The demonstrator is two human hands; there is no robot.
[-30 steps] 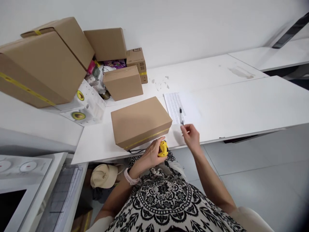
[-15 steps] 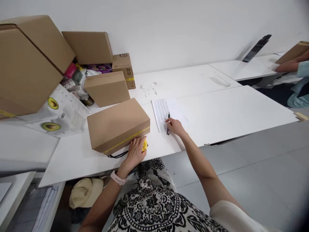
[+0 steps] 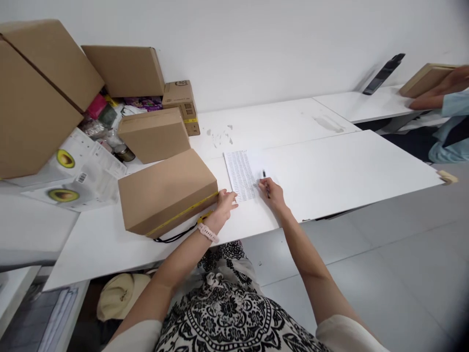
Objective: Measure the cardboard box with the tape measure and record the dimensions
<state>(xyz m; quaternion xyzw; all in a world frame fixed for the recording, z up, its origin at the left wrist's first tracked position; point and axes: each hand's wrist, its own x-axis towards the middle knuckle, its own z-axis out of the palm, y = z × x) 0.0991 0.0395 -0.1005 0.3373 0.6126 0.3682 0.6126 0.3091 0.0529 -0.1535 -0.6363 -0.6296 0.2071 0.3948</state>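
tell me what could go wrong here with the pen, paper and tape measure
The yellow tape measure lies near the left hand and close to the front edge of the table, so a sweep of that hand might knock it off. The pen in the right hand is close beside the printed sheet, so a slip could leave a stray mark if it's uncapped, which I can't make out.

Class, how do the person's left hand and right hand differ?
The right hand grips a pen; the left hand holds nothing visible. The left hand is beside the nearest cardboard box; the right hand is apart from it. The left hand has a pink band at its wrist; the right hand has none. Both hands are close to the printed sheet.
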